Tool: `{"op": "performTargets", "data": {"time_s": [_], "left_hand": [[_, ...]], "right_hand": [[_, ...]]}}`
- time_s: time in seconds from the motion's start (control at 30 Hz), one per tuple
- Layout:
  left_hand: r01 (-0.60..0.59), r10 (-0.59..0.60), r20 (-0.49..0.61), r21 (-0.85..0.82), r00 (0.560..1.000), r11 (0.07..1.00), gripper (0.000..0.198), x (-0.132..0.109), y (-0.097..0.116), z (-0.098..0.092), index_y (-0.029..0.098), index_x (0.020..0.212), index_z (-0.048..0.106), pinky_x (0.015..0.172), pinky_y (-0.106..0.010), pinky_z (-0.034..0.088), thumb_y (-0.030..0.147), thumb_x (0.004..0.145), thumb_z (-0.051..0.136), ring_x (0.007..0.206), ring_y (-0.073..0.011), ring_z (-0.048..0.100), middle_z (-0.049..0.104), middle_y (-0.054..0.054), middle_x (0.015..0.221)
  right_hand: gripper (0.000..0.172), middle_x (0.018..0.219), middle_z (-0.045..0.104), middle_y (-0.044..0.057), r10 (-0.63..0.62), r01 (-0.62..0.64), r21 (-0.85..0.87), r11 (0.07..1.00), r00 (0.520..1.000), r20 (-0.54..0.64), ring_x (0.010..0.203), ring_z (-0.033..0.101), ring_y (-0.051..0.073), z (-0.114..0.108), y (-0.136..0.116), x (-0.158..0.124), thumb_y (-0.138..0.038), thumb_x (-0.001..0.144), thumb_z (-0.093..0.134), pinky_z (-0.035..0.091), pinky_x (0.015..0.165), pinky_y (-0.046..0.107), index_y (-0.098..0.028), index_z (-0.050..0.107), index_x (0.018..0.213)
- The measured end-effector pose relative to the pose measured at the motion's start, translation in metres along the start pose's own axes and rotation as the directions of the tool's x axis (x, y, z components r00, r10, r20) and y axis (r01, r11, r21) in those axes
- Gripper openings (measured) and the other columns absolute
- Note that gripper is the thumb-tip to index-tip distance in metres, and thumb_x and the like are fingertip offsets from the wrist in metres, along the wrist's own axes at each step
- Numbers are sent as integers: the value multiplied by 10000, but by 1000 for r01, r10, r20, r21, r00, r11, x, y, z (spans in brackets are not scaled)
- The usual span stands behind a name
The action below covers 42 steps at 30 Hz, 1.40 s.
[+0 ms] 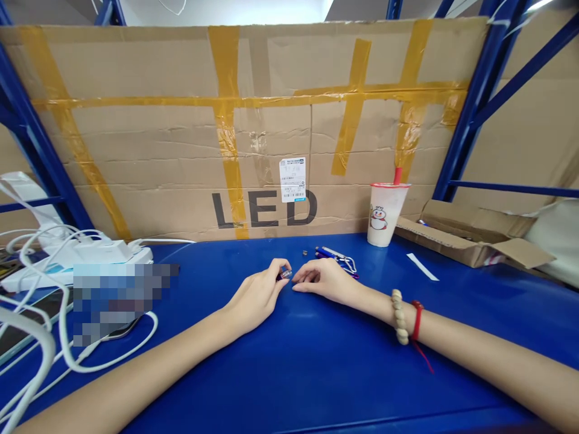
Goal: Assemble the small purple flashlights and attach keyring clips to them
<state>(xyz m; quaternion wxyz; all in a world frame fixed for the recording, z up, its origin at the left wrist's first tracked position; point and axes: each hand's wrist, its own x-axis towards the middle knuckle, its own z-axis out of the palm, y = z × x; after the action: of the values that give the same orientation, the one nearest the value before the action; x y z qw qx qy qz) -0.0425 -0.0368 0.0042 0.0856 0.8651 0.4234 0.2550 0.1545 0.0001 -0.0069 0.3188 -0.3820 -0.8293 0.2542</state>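
Observation:
Near the middle of the blue table, my left hand [256,298] pinches a small shiny object [284,274] between thumb and fingertips; its exact kind is too small to tell. Just right of it, my right hand [323,279] has its fingers curled, with a gap between thumb and fingers and nothing visible between them. The two hands' fingertips are close but apart. Behind my right hand lie blue and silver carabiner-like items [337,256], partly hidden by it. A tiny metallic piece [304,253] rests on the table left of them.
A white cup [386,214] with a red straw stands at the back right, near a white strip [422,267] and an open cardboard box [470,238]. White cables [67,361] and a power strip [104,256] crowd the left. Taped cardboard [181,144] walls the back.

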Motion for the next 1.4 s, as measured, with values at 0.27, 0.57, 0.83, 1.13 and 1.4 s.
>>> {"op": "performTargets", "data": {"time_s": [0.27,0.57,0.83,1.13,1.4], "left_hand": [[8,-6,57,-45,998,999,156,-1,2,-1,229,1095,343,730,-331,486,301,965,295,829,-200,635,616,-43,950],[21,-19,67,-32,998,999,144,0,2,-1,221,1078,335,735,-341,487,303,964,305,814,-206,638,607,-46,942],[70,-67,45,-66,997,995,204,0,3,0,214,1146,347,752,-335,486,307,970,303,818,-200,639,625,-42,938],[-12,17,57,-82,998,997,193,1,2,-1,219,988,480,744,-282,472,318,972,314,799,-167,627,630,-16,911],[-14,19,68,-66,998,998,195,2,3,-1,216,1020,493,727,-274,471,299,971,325,784,-170,623,630,-13,846]], "right_hand": [[175,730,711,24,8,-2,-101,995,999,51,597,567,102,-3,-2,0,-297,764,676,440,578,215,-149,734,836],[214,687,687,13,-9,15,-127,992,999,49,603,565,114,-3,0,-1,-358,776,645,428,575,230,-169,729,832],[280,659,692,16,-19,15,-96,995,999,-49,599,606,135,-2,-1,-2,-455,768,645,472,581,254,-188,728,762],[258,833,724,47,-254,225,-124,966,905,-340,778,665,166,-4,-14,-7,-427,830,600,518,610,259,-209,739,831],[293,794,711,51,-298,266,-143,953,903,-308,756,651,157,-3,-17,-10,-462,839,589,508,570,245,-209,734,817]]}}
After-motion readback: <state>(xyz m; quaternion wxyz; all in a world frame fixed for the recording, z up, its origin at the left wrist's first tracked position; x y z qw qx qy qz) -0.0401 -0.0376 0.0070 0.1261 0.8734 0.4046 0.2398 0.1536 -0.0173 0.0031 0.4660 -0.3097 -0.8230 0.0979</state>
